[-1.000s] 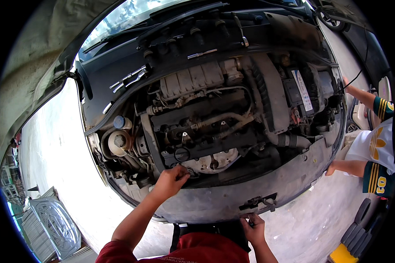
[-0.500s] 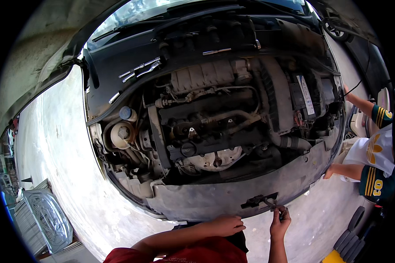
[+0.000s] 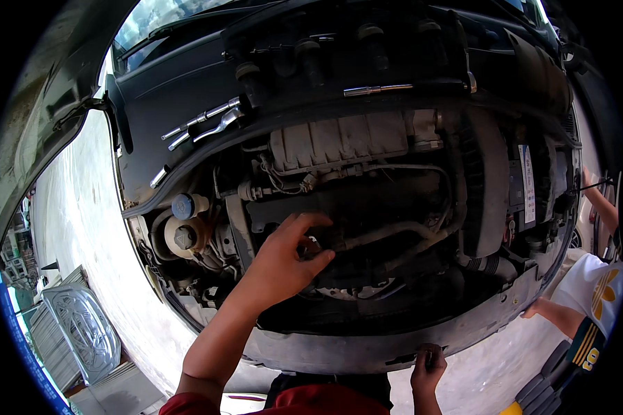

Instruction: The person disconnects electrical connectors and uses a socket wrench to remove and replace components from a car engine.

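Observation:
My left hand reaches over the engine, fingers and thumb curved apart in a C shape. Its fingertips are close to the end of a dirty hose; whether they touch it I cannot tell. At the front edge of the bay, my right hand is closed, with something dark at its fingertips that I cannot make out. That hand is beside a dark slot in the grey front panel.
Along the windscreen cowl lie a ratchet, an extension bar, a short socket piece and dark tube-shaped parts. A blue-capped reservoir is at left, a battery at right. Another person's hand touches the car's right front edge.
My left hand has gone from near my body up over the engine, its fingers now spread. My right hand stays by the front panel. The view has shifted closer over the bay.

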`<state>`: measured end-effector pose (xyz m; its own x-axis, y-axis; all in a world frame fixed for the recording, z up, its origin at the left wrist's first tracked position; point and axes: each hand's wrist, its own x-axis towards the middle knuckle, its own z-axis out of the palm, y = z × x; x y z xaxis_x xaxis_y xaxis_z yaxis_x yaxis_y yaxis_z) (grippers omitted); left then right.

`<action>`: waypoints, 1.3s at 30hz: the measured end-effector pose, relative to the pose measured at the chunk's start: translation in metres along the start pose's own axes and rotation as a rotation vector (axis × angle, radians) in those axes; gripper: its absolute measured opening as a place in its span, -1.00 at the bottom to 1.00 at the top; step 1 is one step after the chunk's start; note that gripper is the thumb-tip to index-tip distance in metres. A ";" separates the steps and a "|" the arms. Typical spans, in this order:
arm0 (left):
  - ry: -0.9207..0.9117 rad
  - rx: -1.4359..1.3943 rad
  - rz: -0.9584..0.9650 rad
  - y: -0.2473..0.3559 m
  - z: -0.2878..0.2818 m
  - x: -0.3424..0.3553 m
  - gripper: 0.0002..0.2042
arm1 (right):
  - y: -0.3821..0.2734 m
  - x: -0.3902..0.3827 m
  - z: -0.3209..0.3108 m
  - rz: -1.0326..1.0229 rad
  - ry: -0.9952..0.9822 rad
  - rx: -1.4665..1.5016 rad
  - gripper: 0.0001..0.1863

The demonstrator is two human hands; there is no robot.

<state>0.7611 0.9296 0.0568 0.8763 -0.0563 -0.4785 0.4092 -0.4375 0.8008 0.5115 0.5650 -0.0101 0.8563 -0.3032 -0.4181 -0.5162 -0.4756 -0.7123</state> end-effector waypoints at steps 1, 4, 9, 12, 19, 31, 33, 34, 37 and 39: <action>-0.046 -0.018 -0.048 -0.004 -0.001 0.006 -0.58 | -0.020 0.005 0.001 0.007 -0.061 -0.026 -0.94; -0.176 -0.033 -0.161 -0.007 0.000 0.030 -0.63 | -0.038 0.010 0.004 -0.077 -0.116 -0.169 -0.94; -0.297 -0.114 -0.204 -0.019 -0.006 0.050 -0.74 | -0.073 0.033 0.020 -0.247 -0.162 -0.249 -0.92; -0.370 -0.187 -0.209 -0.025 -0.013 0.060 -0.75 | -0.093 0.062 0.041 -0.426 -0.149 -0.257 -0.92; -0.385 -0.267 -0.185 -0.038 -0.012 0.064 -0.73 | -0.104 0.078 0.058 -0.370 -0.332 -0.171 -0.81; -0.425 -0.267 -0.157 -0.043 -0.013 0.063 -0.69 | -0.072 0.076 0.053 -0.296 -0.376 -0.278 -0.82; -0.413 -0.250 -0.182 -0.038 -0.015 0.064 -0.68 | -0.076 0.074 0.056 -0.334 -0.330 -0.251 -0.83; -0.417 -0.235 -0.183 -0.036 -0.015 0.064 -0.68 | -0.086 0.074 0.061 -0.326 -0.277 -0.251 -0.82; -0.428 -0.176 -0.180 -0.029 -0.018 0.065 -0.72 | -0.069 0.070 0.052 -0.279 -0.348 -0.241 -0.82; -0.459 -0.136 -0.101 -0.029 -0.020 0.067 -0.74 | -0.063 0.069 0.050 -0.309 -0.348 -0.265 -0.83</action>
<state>0.8127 0.9563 0.0092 0.6405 -0.4225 -0.6413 0.5429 -0.3415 0.7672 0.6037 0.6149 -0.0223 0.9010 0.1542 -0.4054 -0.1872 -0.7050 -0.6841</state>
